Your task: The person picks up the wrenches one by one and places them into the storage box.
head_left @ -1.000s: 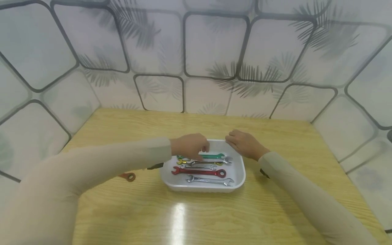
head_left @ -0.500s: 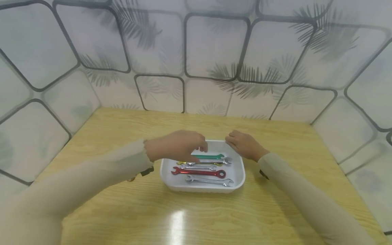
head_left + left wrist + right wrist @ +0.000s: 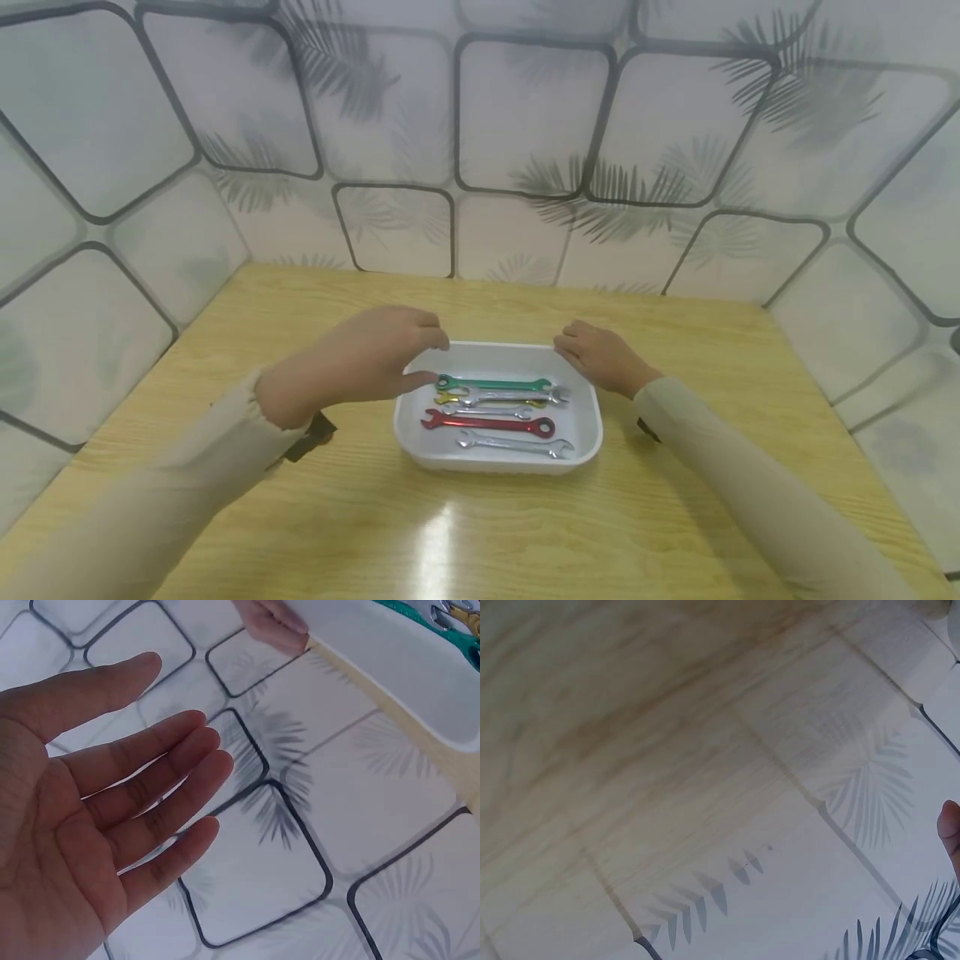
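In the head view a white plastic tray [image 3: 498,465] holds several wrenches lying side by side. A green wrench [image 3: 495,384] is at the back, then silver ones [image 3: 513,396] overlapping a yellow wrench [image 3: 442,399]. Nearer the front lie a red wrench [image 3: 487,423] and a silver wrench [image 3: 513,444]. My left hand [image 3: 360,354] is over the tray's left back corner, thumb and fingers apart. Its palm, seen in the left wrist view, holds nothing. With curled fingers my right hand [image 3: 600,357] grips the tray's rim at the right back corner; only a fingertip [image 3: 950,821] shows in the right wrist view.
The tray stands on a yellow wood-grain table [image 3: 360,517]. A pale wall [image 3: 525,233] with dark outlines and leaf prints rises behind the table and along both sides. The left sleeve [image 3: 187,467] covers part of the table's left side.
My left hand has moved left from over the wrenches to the tray's left corner, its fingers spreading. The wrench end seen left of the tray is now out of sight. My right hand stays put.
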`<state>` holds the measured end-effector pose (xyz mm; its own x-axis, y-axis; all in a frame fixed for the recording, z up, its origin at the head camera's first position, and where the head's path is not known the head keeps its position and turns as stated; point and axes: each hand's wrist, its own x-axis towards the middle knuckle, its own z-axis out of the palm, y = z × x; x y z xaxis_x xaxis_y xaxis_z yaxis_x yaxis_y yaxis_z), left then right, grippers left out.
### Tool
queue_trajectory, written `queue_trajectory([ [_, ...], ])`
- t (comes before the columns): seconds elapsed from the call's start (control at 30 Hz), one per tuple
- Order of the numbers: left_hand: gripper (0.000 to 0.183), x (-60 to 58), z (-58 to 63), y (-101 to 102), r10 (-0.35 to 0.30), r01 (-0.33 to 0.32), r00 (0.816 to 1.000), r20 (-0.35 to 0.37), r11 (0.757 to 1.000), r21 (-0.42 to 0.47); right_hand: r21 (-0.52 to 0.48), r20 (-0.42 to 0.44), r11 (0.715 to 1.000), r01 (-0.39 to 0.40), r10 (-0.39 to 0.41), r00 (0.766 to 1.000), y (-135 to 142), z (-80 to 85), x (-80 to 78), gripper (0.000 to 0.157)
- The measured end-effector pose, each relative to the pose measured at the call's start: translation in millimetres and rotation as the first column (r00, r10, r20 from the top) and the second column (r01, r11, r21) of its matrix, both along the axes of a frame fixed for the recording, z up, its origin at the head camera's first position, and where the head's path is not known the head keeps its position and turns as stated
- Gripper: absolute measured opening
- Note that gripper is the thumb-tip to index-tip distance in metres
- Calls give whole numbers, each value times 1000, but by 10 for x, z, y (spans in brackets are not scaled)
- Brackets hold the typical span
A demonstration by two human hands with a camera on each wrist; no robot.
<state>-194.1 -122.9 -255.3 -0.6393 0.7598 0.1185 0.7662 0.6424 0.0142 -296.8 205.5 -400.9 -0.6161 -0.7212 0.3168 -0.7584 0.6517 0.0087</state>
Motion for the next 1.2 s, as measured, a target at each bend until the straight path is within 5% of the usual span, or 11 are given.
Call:
queue_trajectory([
  [0.53, 24, 148, -168, -475, 90, -79, 994, -63, 985, 156, 15, 13, 1000, 7, -7, 1000, -28, 34, 18, 10],
  [0.77, 22, 196, -246, -737, 154, -149, 988, -14, 975, 167, 12, 9, 1000, 3, -3, 1000, -37, 28, 5, 10],
  [1.2, 23, 91, -431, -1373, 294, -292, 956, 20, 936, 195, 26, 32, 999, 29, -30, 999, 3, -4, -4, 13],
])
